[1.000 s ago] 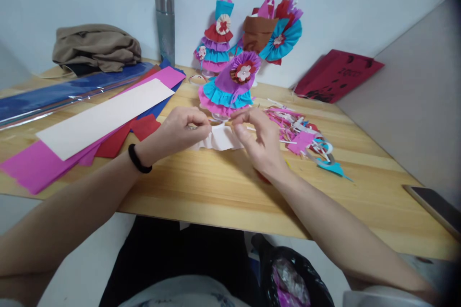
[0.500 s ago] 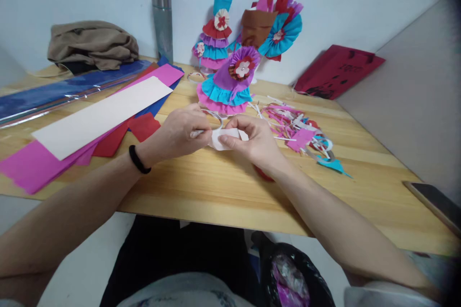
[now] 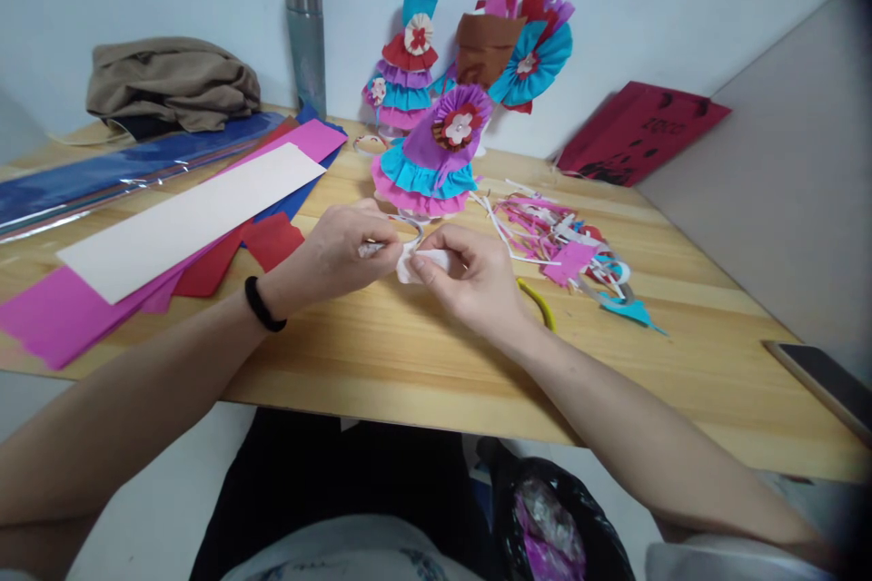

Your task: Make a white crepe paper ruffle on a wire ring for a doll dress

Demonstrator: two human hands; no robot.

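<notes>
Over the middle of the table, my right hand (image 3: pixel 477 277) pinches a small white paper piece (image 3: pixel 436 266) between thumb and fingers. My left hand (image 3: pixel 351 245), with a black band on its wrist, is closed at the left end of this paper; a crumpled whitish bit shows at its fingers. A thin pale strip (image 3: pixel 411 223) curves up between the hands. Just behind them stands a doll-sized purple, blue and pink ruffled paper dress (image 3: pixel 436 150) with a flower. A yellow curved handle (image 3: pixel 540 304) peeks out beside my right wrist; its other end is hidden.
Long paper sheets lie at left, a cream sheet (image 3: pixel 194 222) on top. Paper scraps (image 3: pixel 572 245) are heaped at right. Behind are a steel bottle (image 3: pixel 304 41), brown cloth (image 3: pixel 170 82), more paper dresses (image 3: pixel 407 54) and a red bag (image 3: pixel 640 132). A phone (image 3: pixel 827 386) rests at the right edge.
My right fingers have shifted on the white paper, which looks more folded or bunched now. My right wrist has moved, and the yellow handle has come into sight beside it.
</notes>
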